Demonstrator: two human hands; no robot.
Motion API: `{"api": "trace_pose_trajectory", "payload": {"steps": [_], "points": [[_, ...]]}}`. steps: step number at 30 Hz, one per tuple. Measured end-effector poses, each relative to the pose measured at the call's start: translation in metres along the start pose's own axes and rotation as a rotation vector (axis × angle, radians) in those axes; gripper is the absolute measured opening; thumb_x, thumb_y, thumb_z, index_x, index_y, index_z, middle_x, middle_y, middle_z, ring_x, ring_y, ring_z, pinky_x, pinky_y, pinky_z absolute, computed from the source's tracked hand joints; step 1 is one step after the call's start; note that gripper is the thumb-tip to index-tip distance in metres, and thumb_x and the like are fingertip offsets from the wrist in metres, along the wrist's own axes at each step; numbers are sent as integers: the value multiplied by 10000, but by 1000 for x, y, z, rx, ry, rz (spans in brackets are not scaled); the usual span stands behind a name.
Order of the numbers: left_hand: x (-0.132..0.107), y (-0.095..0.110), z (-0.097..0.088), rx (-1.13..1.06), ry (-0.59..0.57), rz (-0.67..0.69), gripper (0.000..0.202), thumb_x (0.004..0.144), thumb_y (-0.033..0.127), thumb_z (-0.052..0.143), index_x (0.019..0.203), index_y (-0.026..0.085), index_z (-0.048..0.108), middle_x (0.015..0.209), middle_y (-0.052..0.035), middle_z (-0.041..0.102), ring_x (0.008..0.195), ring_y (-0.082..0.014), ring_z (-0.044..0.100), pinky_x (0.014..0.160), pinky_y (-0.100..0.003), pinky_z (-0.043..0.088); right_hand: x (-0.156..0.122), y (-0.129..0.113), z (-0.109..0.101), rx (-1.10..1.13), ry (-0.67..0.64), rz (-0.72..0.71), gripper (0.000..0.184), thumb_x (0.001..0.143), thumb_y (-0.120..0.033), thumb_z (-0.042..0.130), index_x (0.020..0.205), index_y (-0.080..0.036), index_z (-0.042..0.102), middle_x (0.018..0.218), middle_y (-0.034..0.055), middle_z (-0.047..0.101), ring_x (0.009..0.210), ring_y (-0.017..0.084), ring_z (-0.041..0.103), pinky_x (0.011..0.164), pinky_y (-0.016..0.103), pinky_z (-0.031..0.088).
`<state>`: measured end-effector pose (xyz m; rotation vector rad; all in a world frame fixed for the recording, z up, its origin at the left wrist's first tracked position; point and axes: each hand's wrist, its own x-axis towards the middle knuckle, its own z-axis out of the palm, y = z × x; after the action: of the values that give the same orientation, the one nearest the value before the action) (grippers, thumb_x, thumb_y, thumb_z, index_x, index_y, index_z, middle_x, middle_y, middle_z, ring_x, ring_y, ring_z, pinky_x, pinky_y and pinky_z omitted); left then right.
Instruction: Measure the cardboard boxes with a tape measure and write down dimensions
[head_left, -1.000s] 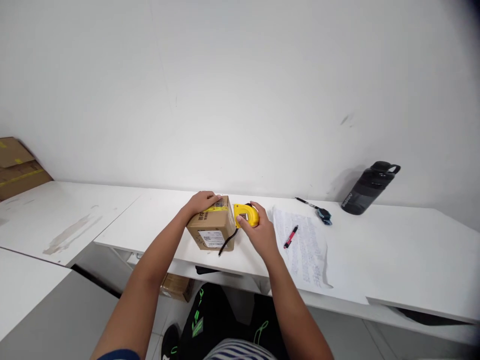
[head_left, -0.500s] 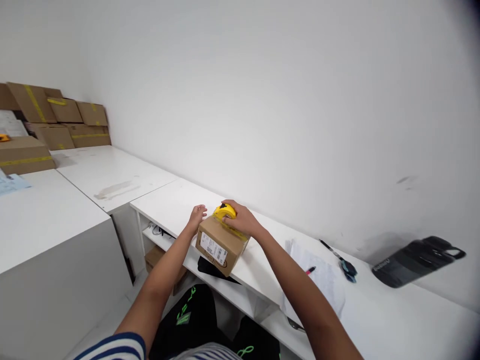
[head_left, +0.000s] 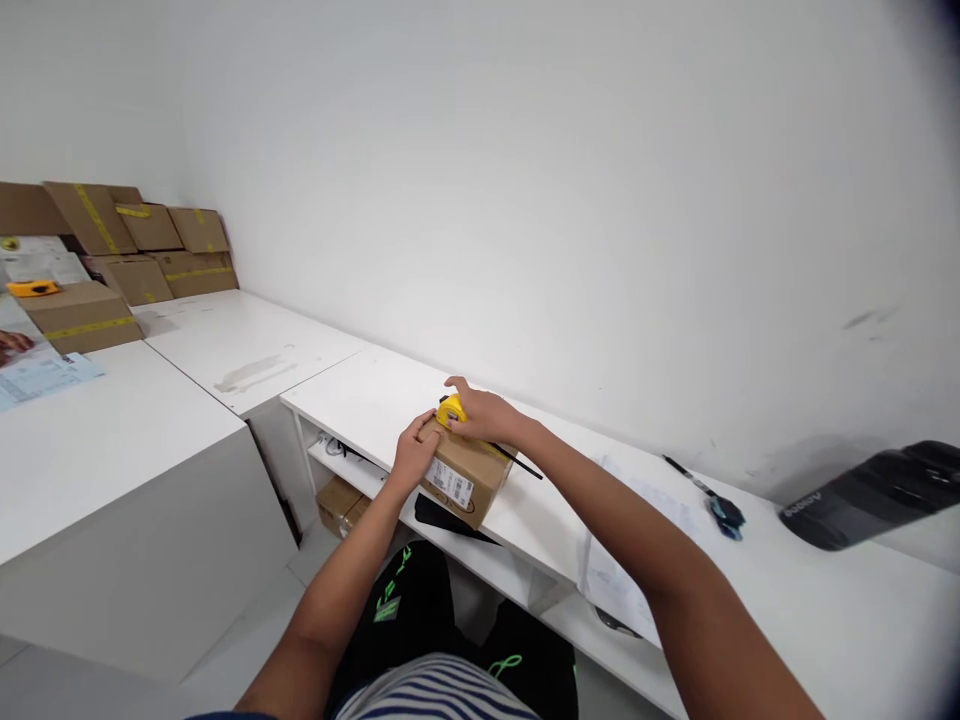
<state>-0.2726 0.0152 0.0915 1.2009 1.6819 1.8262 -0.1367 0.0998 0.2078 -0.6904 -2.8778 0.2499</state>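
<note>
A small cardboard box (head_left: 466, 477) with a white label stands near the front edge of the white table (head_left: 750, 590). My right hand (head_left: 484, 412) is closed over a yellow tape measure (head_left: 452, 410) resting on the box's top; its black strap trails to the right. My left hand (head_left: 416, 447) presses against the box's left top edge, fingers curled close to the tape measure.
Sheets of paper (head_left: 637, 560) lie right of the box, with a black pen and a dark clip (head_left: 726, 515) beyond. A black bottle (head_left: 877, 495) lies at far right. Stacked cardboard boxes (head_left: 112, 250) fill the left tables. A shelf under the table holds another box (head_left: 341, 502).
The view swung left. My right hand carried the tape measure from beside the box onto its top. My left hand shifted to the box's left top edge.
</note>
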Motion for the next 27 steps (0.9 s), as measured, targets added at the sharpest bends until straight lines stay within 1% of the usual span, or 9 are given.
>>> {"api": "trace_pose_trajectory", "payload": {"steps": [2, 5, 8, 11, 14, 17, 22, 25, 27], "points": [[2, -1, 2, 16, 23, 3, 426, 764, 242, 587, 1173, 154, 667, 1237, -95, 670, 1131, -239, 614, 1024, -389, 453, -17, 4, -5, -3, -29, 44, 639, 821, -365, 564, 1377, -178, 310, 906, 78, 691, 717, 224, 616, 558, 256, 340], [4, -2, 1, 13, 24, -5, 426, 760, 265, 603, 1165, 156, 674, 1210, -93, 684, 1094, -242, 630, 998, -395, 473, -56, 14, -14, 29, -83, 132, 615, 823, -371, 558, 1359, -196, 311, 851, 52, 683, 685, 211, 611, 545, 249, 331], [5, -3, 1, -7, 12, -30, 442, 753, 288, 617, 1172, 159, 674, 1174, -86, 700, 1054, -240, 646, 965, -390, 494, -97, 25, -18, 50, -85, 198, 585, 828, -364, 545, 1346, -205, 321, 835, 37, 680, 687, 207, 611, 557, 249, 339], [7, -4, 2, -11, 26, -59, 460, 746, 311, 622, 1175, 153, 674, 1164, -90, 704, 1037, -245, 649, 949, -393, 501, -121, 34, -17, 46, -78, 258, 589, 832, -340, 532, 1363, -206, 315, 828, 26, 684, 658, 200, 605, 564, 251, 345], [9, -4, 2, -9, 30, -82, 479, 743, 334, 624, 1183, 150, 670, 1181, -95, 696, 1050, -250, 643, 951, -396, 498, -126, 39, -13, 30, -73, 284, 635, 834, -337, 527, 1408, -196, 296, 839, 29, 690, 646, 197, 604, 570, 254, 353], [8, -2, 2, -5, 21, -95, 487, 742, 340, 620, 1189, 152, 668, 1182, -94, 696, 1044, -246, 644, 935, -386, 505, -124, 43, -12, 57, -62, 288, 737, 830, -339, 540, 1481, -212, 218, 858, 24, 695, 656, 195, 614, 577, 253, 369], [5, -1, 3, -12, 21, -114, 486, 746, 335, 610, 1190, 142, 661, 1165, -91, 702, 1009, -235, 652, 897, -368, 520, -122, 47, -15, 148, -57, 238, 821, 834, -386, 559, 1524, -239, 140, 915, 23, 699, 694, 191, 633, 592, 250, 395], [6, -2, 4, 0, 29, -107, 482, 753, 348, 610, 1188, 147, 660, 1154, -87, 704, 993, -234, 652, 889, -372, 521, -111, 42, -13, 174, -20, 210, 830, 849, -438, 551, 1530, -244, 118, 907, 21, 700, 711, 198, 640, 609, 254, 402], [8, -2, 5, 8, 13, -105, 478, 757, 349, 610, 1188, 150, 659, 1159, -87, 701, 994, -236, 652, 891, -376, 521, -94, 35, -9, 151, 16, 202, 828, 858, -459, 541, 1533, -238, 118, 890, 27, 703, 713, 206, 642, 604, 255, 391]]}}
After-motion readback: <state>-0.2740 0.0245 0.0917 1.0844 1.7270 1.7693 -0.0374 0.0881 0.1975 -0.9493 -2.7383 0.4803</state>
